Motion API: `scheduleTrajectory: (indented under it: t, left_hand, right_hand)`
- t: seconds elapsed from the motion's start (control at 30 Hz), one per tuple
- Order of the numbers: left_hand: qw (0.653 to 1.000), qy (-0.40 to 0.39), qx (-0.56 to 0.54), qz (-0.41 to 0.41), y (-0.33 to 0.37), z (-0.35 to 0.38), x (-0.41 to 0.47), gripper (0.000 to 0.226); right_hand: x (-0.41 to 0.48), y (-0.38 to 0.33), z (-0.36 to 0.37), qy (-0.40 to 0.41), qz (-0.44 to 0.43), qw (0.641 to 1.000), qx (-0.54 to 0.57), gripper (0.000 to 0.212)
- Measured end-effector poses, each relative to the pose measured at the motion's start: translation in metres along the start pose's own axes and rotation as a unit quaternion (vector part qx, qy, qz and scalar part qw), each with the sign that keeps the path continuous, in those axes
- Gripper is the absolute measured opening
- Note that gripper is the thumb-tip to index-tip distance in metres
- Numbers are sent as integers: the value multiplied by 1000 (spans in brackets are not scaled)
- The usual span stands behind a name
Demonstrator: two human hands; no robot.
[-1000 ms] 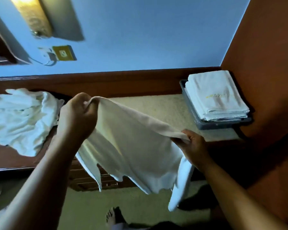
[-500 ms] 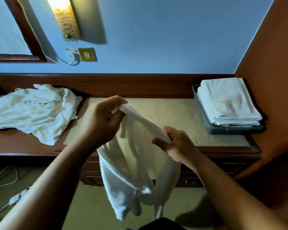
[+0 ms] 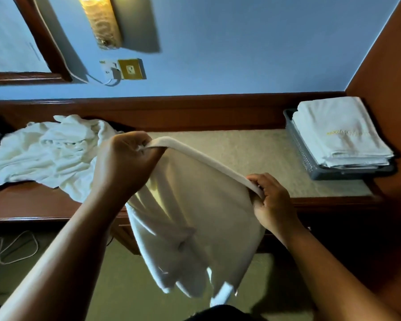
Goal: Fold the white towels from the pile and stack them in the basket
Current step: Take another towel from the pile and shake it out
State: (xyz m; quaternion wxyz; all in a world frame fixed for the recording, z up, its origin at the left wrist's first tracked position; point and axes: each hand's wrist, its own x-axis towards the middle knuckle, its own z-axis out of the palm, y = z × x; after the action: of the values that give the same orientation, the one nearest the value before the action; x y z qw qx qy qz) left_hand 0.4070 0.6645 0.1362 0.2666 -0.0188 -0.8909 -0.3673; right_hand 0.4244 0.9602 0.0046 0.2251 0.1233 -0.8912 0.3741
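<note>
Towel (image 3: 206, 216) is up in the air in front of me, stretched by its top edge between both hands, over the front edge of the table (image 3: 252, 156). Top edge runs as a taut band, sloping down from left to right. The rest hangs in loose folds below table level, lower corners dangling above the floor (image 3: 125, 286).

Left hand (image 3: 123, 163): raised, fist closed round the left corner, back of hand toward me, forearm angled up from lower left. Right hand (image 3: 271, 200): lower and closer to me, fingers curled, pinching the band's other end, forearm coming in from lower right. Hands are well apart.

Pile (image 3: 49, 154) of unfolded white towels sits crumpled at the left end of the table, just behind my left hand. Grey basket (image 3: 310, 163) is at the far right end against the wood side panel, with a folded stack (image 3: 340, 133) in it that stands above the rim; yellow lettering on the top one, unreadable.

Behind: blue wall, lit lamp (image 3: 102, 22), brass socket plate (image 3: 131, 69) with a plug beside it. White cable (image 3: 16, 249) loops on the floor, lower left.
</note>
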Motion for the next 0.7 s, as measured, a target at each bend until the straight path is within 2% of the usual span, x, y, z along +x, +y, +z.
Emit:
scheduleTrajectory:
  t: [0.07,0.13,0.2,0.27,0.33,0.4,0.43,0.5,0.53,0.57,0.63,0.7]
  left_hand:
    - [1000,20,-7,4,-8,-2,2,41]
    - [1000,30,-8,-3,-20,-6,5,45]
    - [999,30,-6,-16,-37,-12,4,48]
    - [1000,0,-4,-28,-55,-18,-2,48]
    - [993,-98,21,-55,-69,-20,-9,41]
    - [964,-241,92,-57,-71,-15,-21,31]
    - [945,-307,108,-43,-67,-9,-29,36]
    - [915,-392,92,-31,-56,6,-45,68]
    - [913,-400,73,-28,-52,15,-52,78]
    - [921,-387,45,-22,-53,24,-57,72]
    - [950,-310,-4,-25,-58,32,-55,32]
    - [974,-220,-38,-31,-67,27,-41,34]
  right_hand:
    - [-9,17,20,-71,68,993,-70,36]
    - [-20,40,34,-134,175,966,-134,22]
    - [-30,57,38,-134,281,940,-136,15]
    - [-30,57,38,-101,315,938,-106,19]
    - [-14,36,39,-74,259,961,-64,25]
    - [6,-5,40,-61,159,985,-9,29]
    - [15,-27,43,-57,106,993,16,31]
    - [29,-72,50,-52,14,997,58,31]
    - [34,-92,52,-46,-29,996,76,34]
    - [39,-109,54,-43,-61,993,91,37]
    - [50,-127,52,-45,-109,988,95,40]
    - [60,-121,47,-53,-133,988,53,36]
